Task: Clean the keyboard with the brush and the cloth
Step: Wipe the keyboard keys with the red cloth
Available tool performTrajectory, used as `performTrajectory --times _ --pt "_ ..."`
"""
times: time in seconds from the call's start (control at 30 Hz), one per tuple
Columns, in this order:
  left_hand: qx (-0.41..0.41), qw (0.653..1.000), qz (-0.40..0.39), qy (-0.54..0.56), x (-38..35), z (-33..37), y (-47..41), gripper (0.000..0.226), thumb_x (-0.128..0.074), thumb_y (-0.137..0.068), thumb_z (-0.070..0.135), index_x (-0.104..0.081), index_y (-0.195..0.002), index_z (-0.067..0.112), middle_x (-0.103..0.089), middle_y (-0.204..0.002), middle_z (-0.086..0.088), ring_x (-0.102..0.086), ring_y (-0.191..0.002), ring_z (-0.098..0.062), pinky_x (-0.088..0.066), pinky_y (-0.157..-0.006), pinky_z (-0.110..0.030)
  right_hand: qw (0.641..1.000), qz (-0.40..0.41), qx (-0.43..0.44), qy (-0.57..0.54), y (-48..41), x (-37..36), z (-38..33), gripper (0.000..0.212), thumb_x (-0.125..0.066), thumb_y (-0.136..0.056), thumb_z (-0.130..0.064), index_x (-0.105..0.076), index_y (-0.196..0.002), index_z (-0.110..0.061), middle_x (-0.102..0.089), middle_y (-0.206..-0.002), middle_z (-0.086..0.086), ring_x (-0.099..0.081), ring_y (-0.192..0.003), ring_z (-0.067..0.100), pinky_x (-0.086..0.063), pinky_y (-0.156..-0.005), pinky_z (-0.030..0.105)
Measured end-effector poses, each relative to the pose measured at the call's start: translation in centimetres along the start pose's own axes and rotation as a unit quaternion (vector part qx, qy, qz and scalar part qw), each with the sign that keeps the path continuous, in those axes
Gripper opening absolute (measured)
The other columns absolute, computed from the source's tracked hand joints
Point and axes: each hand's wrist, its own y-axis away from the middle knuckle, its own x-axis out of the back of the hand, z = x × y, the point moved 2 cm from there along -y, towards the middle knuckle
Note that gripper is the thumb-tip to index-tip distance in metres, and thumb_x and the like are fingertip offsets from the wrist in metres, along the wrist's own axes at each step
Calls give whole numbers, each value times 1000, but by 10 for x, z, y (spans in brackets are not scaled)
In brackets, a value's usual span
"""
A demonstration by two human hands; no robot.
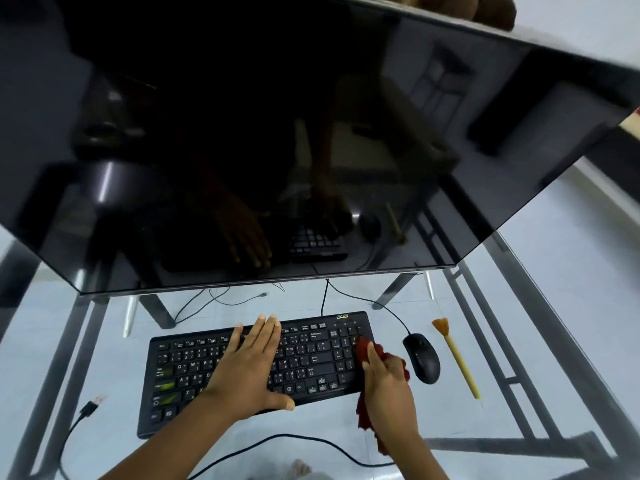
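Observation:
A black keyboard (pixel 311 355) lies on the glass table, slightly slanted. My left hand (pixel 249 365) rests flat on its middle keys, fingers straight and pointing away from me. At the keyboard's right end my right hand (pixel 384 379) grips a dark red cloth (pixel 363 349) and presses it against the number pad; more of the cloth hangs below my wrist. A brush (pixel 457 358) with a yellow handle and orange bristles lies on the table right of the mouse, untouched.
A black mouse (pixel 421 358) sits between keyboard and brush, its cable running back. A large dark monitor (pixel 277 133) looms over the far half of the table. Loose cables and a USB plug (pixel 91 407) lie at left and front.

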Motion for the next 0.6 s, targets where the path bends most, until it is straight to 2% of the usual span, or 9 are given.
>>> performTrajectory --times 0.13,0.2,0.27,0.33,0.4,0.47,0.5,0.57,0.6 --pt "4 1000 1 -7 2 1 -1 131 -46 -63 88 27 -142 14 30 -154 -2 31 -140 -19 15 -116 -45 999 30 7 24 -46 0 -25 37 -41 -100 -28 -51 -134 -18 -55 -104 13 -63 -72 27 -56 -62 31" --pt "3 1000 -5 -10 3 2 1 131 -47 -64 87 27 -142 13 30 -154 -2 31 -140 -19 15 -116 -45 998 35 15 58 -59 -8 -41 32 -46 -98 -25 -56 -128 -19 -58 -97 12 -62 -71 24 -55 -59 28" --pt "3 1000 -4 -7 3 2 2 131 -49 -64 86 24 -145 12 28 -155 -2 29 -141 -19 16 -115 -44 994 12 78 77 -50 -22 -68 32 -51 -96 -23 -55 -128 -22 -59 -94 10 -61 -66 23 -55 -57 30" --pt "3 1000 3 -5 3 2 2 131 -49 -64 86 22 -145 12 26 -156 -3 29 -141 -19 16 -115 -44 980 -31 192 49 -32 -31 -90 36 -58 -92 -23 -57 -129 -21 -57 -91 9 -59 -57 25 -56 -57 31" --pt "1 1000 3 -6 3 2 2 131 -48 -64 86 24 -145 12 26 -156 -3 29 -141 -19 17 -115 -44 965 -44 256 41 -35 -30 -86 34 -55 -94 -27 -58 -128 -28 -56 -94 6 -59 -63 25 -55 -62 31" --pt "1 1000 2 -3 3 1 2 131 -47 -64 87 24 -145 13 27 -155 -2 30 -141 -18 17 -115 -44 985 -38 170 2 -54 -19 -64 32 -44 -97 -32 -55 -125 -40 -57 -104 1 -60 -80 20 -54 -72 30" --pt "1 1000 2 -2 3 1 2 131 -47 -64 87 24 -145 13 28 -155 -2 30 -141 -18 17 -115 -44 992 -9 123 19 -62 -16 -53 34 -41 -97 -30 -52 -128 -40 -56 -105 1 -60 -80 20 -53 -73 29" --pt "0 1000 5 -3 2 1 2 131 -45 -63 88 22 -146 13 27 -155 -2 30 -141 -18 15 -116 -45 994 45 90 54 -63 -17 -54 35 -48 -96 -23 -56 -129 -28 -55 -95 7 -60 -66 26 -55 -66 32" --pt "-2 1000 5 -4 2 0 1 132 -45 -62 89 20 -147 12 26 -156 -2 29 -141 -18 15 -116 -45 991 51 113 44 -58 -23 -63 35 -53 -94 -21 -59 -128 -23 -56 -90 9 -59 -60 29 -56 -63 34"
